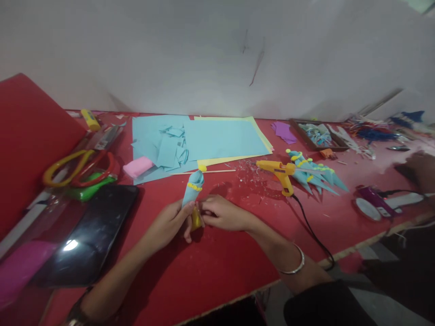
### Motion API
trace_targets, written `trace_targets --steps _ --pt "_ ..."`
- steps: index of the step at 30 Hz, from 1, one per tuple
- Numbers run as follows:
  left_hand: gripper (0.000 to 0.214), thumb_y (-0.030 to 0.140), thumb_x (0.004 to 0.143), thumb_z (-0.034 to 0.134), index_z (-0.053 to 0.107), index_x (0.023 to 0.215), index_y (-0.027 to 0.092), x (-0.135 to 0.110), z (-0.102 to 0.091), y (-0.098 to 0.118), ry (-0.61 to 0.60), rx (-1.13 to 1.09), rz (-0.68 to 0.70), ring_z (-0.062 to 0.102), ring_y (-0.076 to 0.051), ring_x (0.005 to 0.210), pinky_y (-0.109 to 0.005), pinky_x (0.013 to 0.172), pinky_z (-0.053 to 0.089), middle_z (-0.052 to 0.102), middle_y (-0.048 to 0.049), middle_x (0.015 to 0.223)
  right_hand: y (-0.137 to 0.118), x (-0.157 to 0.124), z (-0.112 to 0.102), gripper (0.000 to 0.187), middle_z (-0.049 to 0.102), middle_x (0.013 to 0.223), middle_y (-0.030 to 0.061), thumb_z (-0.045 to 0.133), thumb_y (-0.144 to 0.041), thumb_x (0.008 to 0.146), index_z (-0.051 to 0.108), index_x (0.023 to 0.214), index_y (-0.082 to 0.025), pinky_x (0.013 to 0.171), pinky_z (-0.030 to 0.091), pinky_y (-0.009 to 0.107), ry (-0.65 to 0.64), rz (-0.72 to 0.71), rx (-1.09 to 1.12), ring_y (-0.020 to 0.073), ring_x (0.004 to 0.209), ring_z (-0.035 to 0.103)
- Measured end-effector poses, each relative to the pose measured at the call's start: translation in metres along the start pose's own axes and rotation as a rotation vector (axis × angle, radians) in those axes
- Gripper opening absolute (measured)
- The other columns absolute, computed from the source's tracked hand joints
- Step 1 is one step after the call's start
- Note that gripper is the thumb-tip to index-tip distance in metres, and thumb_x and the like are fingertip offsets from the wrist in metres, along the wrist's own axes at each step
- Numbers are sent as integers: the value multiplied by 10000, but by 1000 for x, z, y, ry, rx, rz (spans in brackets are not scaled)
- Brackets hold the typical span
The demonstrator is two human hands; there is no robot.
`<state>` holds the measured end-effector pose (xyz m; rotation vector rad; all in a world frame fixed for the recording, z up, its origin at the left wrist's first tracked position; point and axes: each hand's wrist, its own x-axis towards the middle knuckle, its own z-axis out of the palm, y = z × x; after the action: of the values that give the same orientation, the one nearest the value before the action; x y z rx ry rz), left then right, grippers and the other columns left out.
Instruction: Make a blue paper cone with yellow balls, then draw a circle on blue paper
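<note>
Upright in my left hand (173, 219) is a light blue rolled paper cone (192, 192), with a yellow band round it and a small yellow ball at its top. My left thumb and fingers are closed round its lower part. Just below the cone, a small yellow piece (196, 218) shows between my hands; its kind is unclear. My right hand (224, 213) is beside it with fingers curled and closed, the tips partly hidden at the yellow piece. Similar blue cones (314, 172) with yellow trim lie to the right, behind a yellow glue gun (277, 172).
Blue paper sheets (227, 138), paper scraps (170, 151), a thin stick (217, 171) and a pink block (138, 167) lie ahead. Scissors (70, 167) and a black phone (91, 235) are left. A tray (317, 147) stands right; another person's hand (421, 170) appears at far right.
</note>
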<state>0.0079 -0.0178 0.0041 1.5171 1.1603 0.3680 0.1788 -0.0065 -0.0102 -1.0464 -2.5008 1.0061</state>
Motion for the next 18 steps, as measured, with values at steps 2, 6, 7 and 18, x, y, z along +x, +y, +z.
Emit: trace_targets --steps 2,6,7,18 --pt "510 447 861 271 459 465 186 1 0 0 0 -25 3 575 -125 454 -232 579 431 557 -1 416 -2 -1 -1 163 483 644 -10 453 -90 765 428 630 -178 653 342 247 41 37 28 115 639 430" --pt "517 476 857 284 471 475 183 2 0 -3 3 -34 40 584 -133 482 -240 593 439 572 -8 437 -4 -4 -2 149 491 679 -8 424 -99 788 411 666 -184 637 363 241 143 72 224 111 649 447" --pt "515 484 856 287 474 484 182 3 0 -3 3 -36 44 585 -135 486 -241 591 439 576 -7 442 -4 -4 -1 140 499 690 -6 422 -111 796 419 677 -183 641 373 243 171 84 276 111 657 458" --pt "512 517 853 282 480 521 181 2 -3 -7 -19 -37 42 573 -137 517 -250 589 432 583 -13 480 2 -2 -2 181 539 622 -14 391 -194 854 553 774 -174 569 422 222 503 365 890 90 597 532"
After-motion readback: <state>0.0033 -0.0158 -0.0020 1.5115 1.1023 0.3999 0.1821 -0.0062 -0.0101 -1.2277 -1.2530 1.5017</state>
